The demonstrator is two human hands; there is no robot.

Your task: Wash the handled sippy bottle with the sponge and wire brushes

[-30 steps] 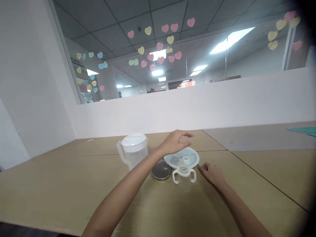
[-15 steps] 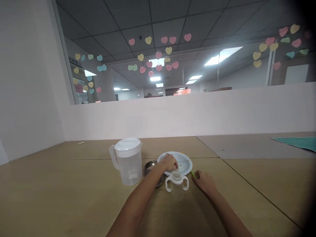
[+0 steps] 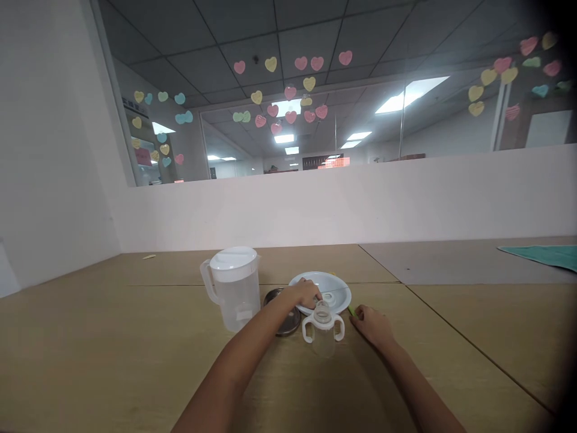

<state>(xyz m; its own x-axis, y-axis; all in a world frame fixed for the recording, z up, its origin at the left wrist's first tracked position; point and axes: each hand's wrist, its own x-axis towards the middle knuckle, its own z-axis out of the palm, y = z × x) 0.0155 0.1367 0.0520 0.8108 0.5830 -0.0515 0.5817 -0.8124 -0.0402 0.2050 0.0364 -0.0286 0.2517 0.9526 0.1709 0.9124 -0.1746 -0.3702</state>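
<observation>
My left hand reaches over the white plate, its fingers curled down toward the plate's middle. What those fingers hold, if anything, is hidden. A small white ring-shaped piece lies on the plate beside them. Just in front stands a clear baby bottle, upright and uncapped, with a white two-handled collar. To the right, my right hand rests low at the table and pinches a thin green object close to the plate's rim; most of it is covered.
A lidded clear pitcher of what looks like water stands left of the plate. Partly behind my left forearm is a round metal dish. A teal cloth lies far right, and a small pale stick far left. A white wall bounds the table.
The whole view has shifted slightly, with the table things a little higher. My left hand stays over the plate and my right hand keeps its pinch on the green object.
</observation>
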